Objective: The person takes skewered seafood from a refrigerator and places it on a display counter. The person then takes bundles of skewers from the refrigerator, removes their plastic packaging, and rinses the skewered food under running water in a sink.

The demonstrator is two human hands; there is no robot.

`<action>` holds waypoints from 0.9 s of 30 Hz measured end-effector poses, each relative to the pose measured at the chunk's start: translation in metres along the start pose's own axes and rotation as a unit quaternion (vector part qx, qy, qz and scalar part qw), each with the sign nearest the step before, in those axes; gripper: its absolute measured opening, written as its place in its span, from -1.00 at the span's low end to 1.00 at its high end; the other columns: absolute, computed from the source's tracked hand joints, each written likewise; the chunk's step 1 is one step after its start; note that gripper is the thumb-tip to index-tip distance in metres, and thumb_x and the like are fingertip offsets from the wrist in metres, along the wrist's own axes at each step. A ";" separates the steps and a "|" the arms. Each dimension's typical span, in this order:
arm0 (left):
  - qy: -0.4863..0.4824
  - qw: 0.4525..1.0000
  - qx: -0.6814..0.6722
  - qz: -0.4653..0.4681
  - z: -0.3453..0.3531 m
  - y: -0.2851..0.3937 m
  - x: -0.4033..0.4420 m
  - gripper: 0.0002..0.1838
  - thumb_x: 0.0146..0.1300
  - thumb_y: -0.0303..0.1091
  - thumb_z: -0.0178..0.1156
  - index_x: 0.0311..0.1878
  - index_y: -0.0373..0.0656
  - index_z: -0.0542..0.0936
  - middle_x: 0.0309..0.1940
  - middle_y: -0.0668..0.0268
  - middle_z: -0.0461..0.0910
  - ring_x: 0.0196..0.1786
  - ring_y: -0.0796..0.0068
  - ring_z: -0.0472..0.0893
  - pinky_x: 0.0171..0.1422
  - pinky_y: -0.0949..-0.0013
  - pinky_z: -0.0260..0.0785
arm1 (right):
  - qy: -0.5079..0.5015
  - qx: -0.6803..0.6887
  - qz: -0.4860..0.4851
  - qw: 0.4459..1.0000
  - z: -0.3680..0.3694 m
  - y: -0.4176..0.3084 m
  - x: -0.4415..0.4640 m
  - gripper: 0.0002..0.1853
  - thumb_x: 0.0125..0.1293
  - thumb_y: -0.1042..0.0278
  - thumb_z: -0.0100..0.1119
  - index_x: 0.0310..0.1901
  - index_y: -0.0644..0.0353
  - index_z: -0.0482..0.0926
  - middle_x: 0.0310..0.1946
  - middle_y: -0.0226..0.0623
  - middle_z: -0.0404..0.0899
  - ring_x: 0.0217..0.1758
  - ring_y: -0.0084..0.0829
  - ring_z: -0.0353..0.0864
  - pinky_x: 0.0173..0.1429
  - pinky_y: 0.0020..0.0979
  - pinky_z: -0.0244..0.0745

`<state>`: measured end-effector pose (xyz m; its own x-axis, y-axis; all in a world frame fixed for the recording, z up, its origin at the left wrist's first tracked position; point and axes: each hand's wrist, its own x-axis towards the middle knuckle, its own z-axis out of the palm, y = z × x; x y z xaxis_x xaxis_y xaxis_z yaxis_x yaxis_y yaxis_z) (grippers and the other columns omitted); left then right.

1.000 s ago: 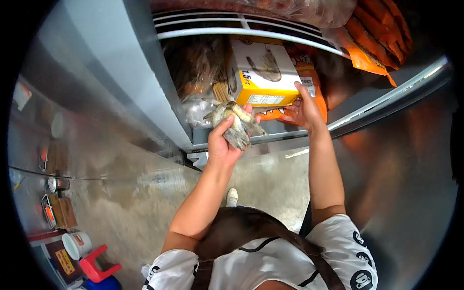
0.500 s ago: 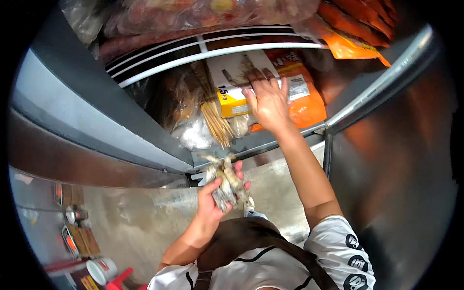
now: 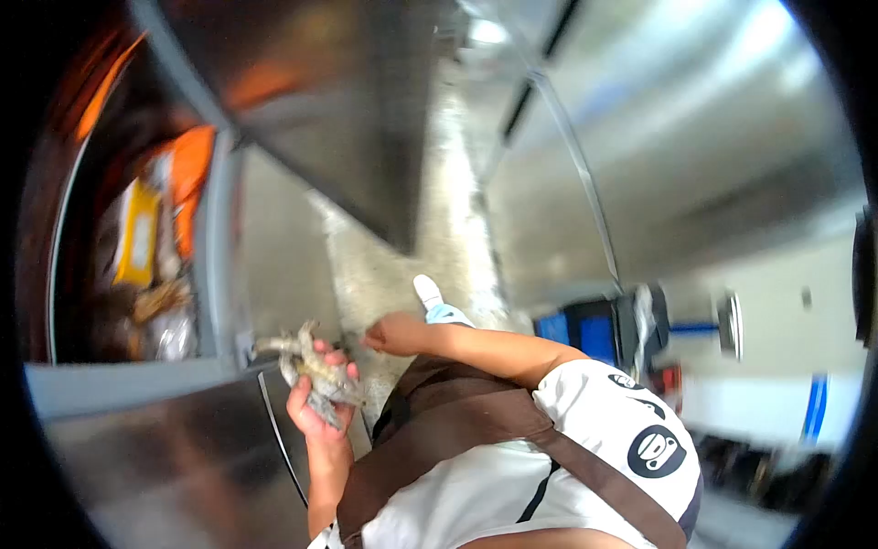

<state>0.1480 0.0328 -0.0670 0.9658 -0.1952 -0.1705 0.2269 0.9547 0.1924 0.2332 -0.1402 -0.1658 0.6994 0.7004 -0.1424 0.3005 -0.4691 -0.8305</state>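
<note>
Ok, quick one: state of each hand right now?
Left hand: closed around a bunch of greyish, shrimp-like pieces.
Right hand: blurred; nothing visible in its grip, but open or closed cannot be told.

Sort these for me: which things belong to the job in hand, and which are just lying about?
Likely part of the job:
Shrimp, by the look of them, in the left hand
Box, touched by the right hand moments ago

Apparently just lying about:
Orange bag beside the box
Sticks
Clear plastic
</note>
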 end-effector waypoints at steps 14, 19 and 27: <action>0.059 0.968 0.040 -0.240 0.004 -0.168 -0.017 -0.42 0.11 -0.44 0.16 0.23 -0.12 0.24 0.04 0.32 0.37 0.04 0.36 0.43 0.18 0.07 0.33 | 0.573 0.057 0.394 0.717 0.028 0.181 -0.411 -0.76 0.16 0.30 0.09 -0.16 0.20 0.56 -0.23 -0.12 0.59 -0.15 -0.15 0.55 -0.03 -0.26 0.44; 0.024 0.965 0.119 -0.231 0.037 -0.238 -0.015 -0.43 0.20 -0.37 0.07 0.28 -0.18 0.20 0.06 0.28 0.40 0.06 0.35 0.43 0.19 0.10 0.35 | 0.625 -0.070 0.601 0.493 0.020 0.245 -0.598 -0.68 0.03 0.39 0.15 -0.16 0.34 0.46 -0.14 0.10 0.51 -0.06 0.02 0.50 0.03 -0.15 0.40; 0.063 0.970 0.152 -0.179 0.066 -0.356 -0.004 -0.46 0.08 -0.37 0.17 0.16 -0.29 0.31 -0.08 0.17 0.50 -0.01 0.28 0.53 0.11 0.07 0.41 | 0.395 -0.064 0.757 0.516 0.034 0.386 -0.737 0.02 -0.11 0.07 0.44 0.36 0.08 0.04 0.26 -0.20 0.25 0.32 -0.14 0.22 0.21 0.04 0.24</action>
<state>0.0715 -0.3213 -0.0714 0.7999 -0.4541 -0.3923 0.5896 0.7167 0.3726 -0.1881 -0.8194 -0.4000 0.2265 -0.9358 -0.2703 -0.9737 -0.2245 -0.0388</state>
